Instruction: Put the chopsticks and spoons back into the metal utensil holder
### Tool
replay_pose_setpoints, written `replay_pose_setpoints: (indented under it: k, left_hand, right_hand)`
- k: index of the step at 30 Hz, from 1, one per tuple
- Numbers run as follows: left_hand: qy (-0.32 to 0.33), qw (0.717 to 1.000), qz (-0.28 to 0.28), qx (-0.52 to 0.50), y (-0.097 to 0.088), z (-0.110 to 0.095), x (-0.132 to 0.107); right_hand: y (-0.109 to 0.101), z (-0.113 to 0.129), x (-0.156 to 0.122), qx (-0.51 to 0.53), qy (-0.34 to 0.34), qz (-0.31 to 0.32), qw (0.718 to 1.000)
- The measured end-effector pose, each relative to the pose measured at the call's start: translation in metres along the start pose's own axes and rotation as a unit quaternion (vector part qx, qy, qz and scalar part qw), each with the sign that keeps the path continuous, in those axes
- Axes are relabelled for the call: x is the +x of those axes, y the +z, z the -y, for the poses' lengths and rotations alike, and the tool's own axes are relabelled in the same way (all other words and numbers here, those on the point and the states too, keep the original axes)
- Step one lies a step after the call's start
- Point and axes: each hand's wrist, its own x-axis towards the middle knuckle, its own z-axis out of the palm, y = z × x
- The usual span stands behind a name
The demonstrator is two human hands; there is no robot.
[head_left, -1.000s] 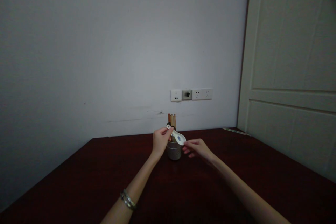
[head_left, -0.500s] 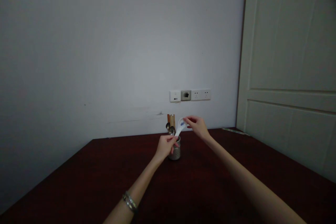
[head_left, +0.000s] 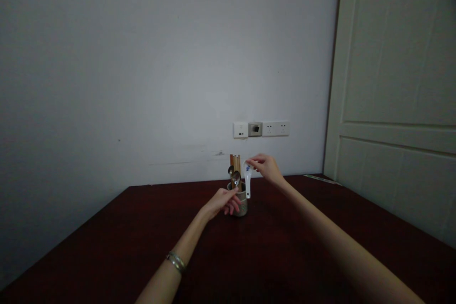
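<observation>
The white ceramic soup spoon (head_left: 248, 184) now hangs handle-down at the right of the utensil cup (head_left: 243, 206), its bowl pinched by the right hand (head_left: 266, 168) alone; the left hand (head_left: 216, 202), no longer on it, is loosely uncurled at the cup's near left (contact unclear).

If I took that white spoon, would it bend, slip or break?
The white spoon is probably stiff: its handle looks straight below the right hand. It may be a bit slippery, as it seems smooth. Its white body and blue pattern look like china, so it might chip if dropped.
</observation>
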Motion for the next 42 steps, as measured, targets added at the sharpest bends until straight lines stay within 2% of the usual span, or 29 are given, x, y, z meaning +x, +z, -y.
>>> replay_pose_setpoints:
  k: [3, 8, 11, 14, 23, 32, 42]
  left_hand:
    - [-0.025, 0.998, -0.031, -0.048, -0.025, 0.009, -0.002]
    - [-0.012, 0.977, -0.155, -0.144, -0.061, 0.034, 0.003]
    - [-0.03, 0.959, -0.212, -0.185, -0.071, 0.049, 0.007]
    - [-0.049, 0.949, -0.24, -0.197, -0.073, 0.058, 0.008]
    - [-0.069, 0.95, -0.262, -0.156, -0.073, 0.073, 0.006]
    - [-0.06, 0.945, -0.259, -0.191, -0.076, 0.081, 0.008]
    - [-0.047, 0.953, -0.253, -0.161, -0.077, 0.087, 0.011]
  right_hand:
    - [0.0, -0.006, 0.013, -0.034, -0.013, -0.038, 0.999]
    - [0.011, -0.015, 0.025, -0.078, -0.022, -0.099, 0.992]
    - [0.024, -0.021, 0.023, -0.085, -0.008, -0.106, 0.991]
    - [0.037, -0.027, 0.017, -0.082, 0.001, -0.09, 0.993]
    - [0.054, -0.041, -0.011, -0.077, 0.008, -0.027, 0.997]
    - [0.058, -0.042, -0.033, -0.065, 0.005, 0.053, 0.996]
    - [0.06, -0.047, -0.037, -0.067, 0.029, 0.079, 0.994]
